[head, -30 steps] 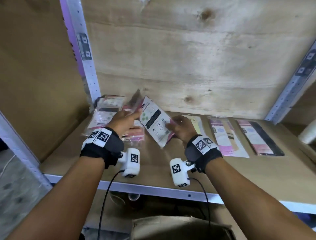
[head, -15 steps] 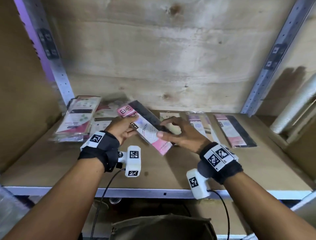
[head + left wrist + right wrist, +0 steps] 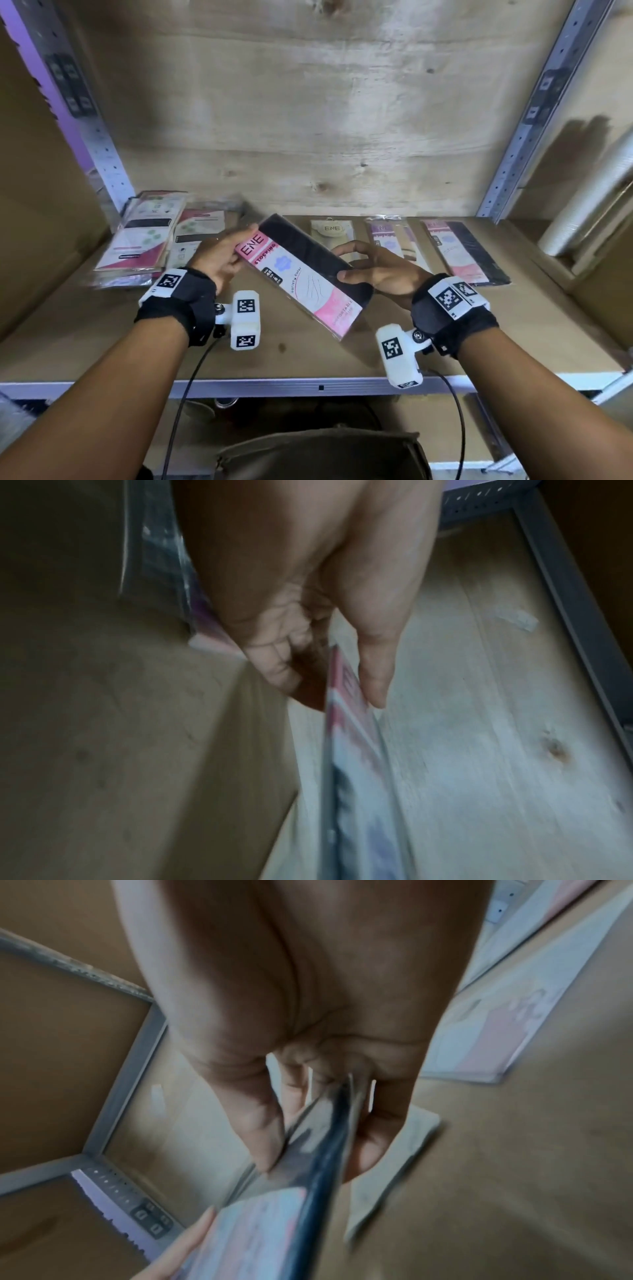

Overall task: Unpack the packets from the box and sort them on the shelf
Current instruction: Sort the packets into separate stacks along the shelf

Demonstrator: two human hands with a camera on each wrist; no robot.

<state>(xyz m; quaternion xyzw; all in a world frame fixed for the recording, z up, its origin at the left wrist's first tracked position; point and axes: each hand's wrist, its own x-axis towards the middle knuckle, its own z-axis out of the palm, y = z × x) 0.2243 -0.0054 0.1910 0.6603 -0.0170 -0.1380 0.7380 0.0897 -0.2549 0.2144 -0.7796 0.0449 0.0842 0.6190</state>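
- Above the shelf (image 3: 102, 342), at centre: a stocking packet (image 3: 301, 274), pink-and-black, lies tilted from 10 o'clock to 4 o'clock, held clear of the board.
- Left hand (image 3: 219, 257): thumb and fingers pinch the packet's 10 o'clock end, at the "ENE" label.
- Right hand (image 3: 380, 270): thumb and fingers clamp the packet's dark long edge at 3 o'clock.
- At 9 o'clock: a loose stack of packets (image 3: 144, 240) on the shelf.
- From 12 to 2 o'clock: three packets (image 3: 462, 253) lie flat in a row.
- At 6 o'clock, below the shelf: the box (image 3: 318, 452), its top edge visible.
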